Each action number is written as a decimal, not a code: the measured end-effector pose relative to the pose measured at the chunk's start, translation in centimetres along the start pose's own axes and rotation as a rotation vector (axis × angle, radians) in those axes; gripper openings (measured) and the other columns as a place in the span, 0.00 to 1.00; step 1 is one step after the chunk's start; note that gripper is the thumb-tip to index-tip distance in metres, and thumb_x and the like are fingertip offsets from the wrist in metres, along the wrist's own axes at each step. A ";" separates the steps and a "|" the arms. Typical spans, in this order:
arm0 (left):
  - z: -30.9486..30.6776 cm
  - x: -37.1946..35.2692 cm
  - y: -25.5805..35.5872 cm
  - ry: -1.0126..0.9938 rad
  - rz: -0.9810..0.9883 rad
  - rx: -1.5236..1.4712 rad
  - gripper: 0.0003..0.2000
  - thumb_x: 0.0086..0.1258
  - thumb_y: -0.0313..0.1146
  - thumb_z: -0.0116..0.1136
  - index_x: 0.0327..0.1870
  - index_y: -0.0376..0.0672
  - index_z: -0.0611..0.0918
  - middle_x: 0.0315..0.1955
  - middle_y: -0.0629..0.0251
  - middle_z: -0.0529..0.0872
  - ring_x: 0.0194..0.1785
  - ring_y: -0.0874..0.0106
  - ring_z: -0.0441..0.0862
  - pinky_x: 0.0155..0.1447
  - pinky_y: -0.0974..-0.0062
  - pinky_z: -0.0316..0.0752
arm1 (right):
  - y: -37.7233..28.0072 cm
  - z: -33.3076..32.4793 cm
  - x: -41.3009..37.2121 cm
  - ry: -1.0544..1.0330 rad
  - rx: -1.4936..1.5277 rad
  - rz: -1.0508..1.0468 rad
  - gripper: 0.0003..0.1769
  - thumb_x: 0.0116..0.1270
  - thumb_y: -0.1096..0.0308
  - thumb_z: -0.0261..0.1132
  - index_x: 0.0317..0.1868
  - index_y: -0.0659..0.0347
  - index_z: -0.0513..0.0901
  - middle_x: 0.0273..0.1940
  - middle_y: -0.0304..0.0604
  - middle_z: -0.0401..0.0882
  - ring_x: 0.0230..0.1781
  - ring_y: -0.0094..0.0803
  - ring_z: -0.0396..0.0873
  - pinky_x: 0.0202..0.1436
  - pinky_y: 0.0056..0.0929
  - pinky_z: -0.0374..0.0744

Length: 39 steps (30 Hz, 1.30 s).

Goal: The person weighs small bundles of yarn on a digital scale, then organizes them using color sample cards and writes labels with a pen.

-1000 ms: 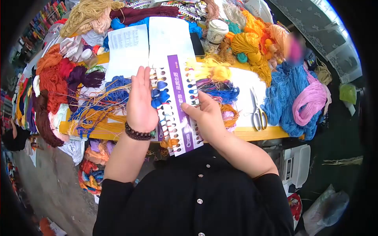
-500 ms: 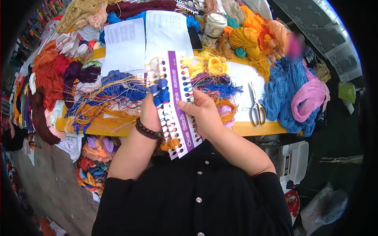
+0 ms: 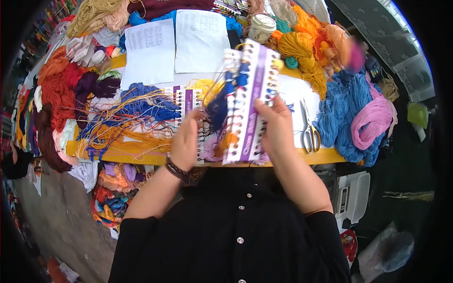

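Observation:
My right hand (image 3: 277, 125) grips white thread cards (image 3: 254, 111) with punched edges and a purple stripe, thumb across the front. Blue, yellow and orange threads are looped through their holes. Blurred dark-blue strands (image 3: 217, 111) hang at the cards' left side. My left hand (image 3: 185, 144) is apart from the cards, fingers stretched out, with nothing visible in it. Just beyond its fingertips, another purple-striped thread card (image 3: 188, 100) lies on the table, partly hidden by this hand. Blue thread (image 3: 146, 101) and orange thread (image 3: 141, 141) spread out to the left.
Scissors (image 3: 309, 129) lie on the right, beside blue yarn (image 3: 332, 108) and a pink skein (image 3: 373, 120). Two printed sheets (image 3: 200, 45) lie at the back, near a lidded paper cup (image 3: 261, 29). More yarn is heaped around the yellow table edge (image 3: 118, 157).
My right hand has carried the thread cards up and to the right. My left hand has let go of them, and the striped card on the table now shows.

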State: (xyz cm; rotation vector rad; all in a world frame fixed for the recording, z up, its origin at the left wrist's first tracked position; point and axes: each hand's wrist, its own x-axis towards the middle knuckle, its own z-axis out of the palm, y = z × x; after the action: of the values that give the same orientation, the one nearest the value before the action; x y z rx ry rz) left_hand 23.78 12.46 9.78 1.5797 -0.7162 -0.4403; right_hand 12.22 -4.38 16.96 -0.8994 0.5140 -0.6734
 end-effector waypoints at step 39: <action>-25.3 11.5 -9.9 -0.297 0.374 -0.402 0.36 0.72 0.40 0.53 0.76 0.44 0.49 0.70 0.52 0.61 0.70 0.61 0.65 0.70 0.65 0.63 | -24.2 -8.7 6.1 0.140 -0.443 -0.379 0.22 0.63 0.76 0.63 0.58 0.67 0.72 0.45 0.43 0.82 0.40 0.30 0.83 0.46 0.28 0.81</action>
State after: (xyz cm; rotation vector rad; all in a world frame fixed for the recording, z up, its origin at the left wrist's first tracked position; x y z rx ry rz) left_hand 50.66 23.76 5.18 0.9860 -1.0545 -0.5081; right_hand 3.17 -24.18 31.94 -1.3941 0.6378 -0.9929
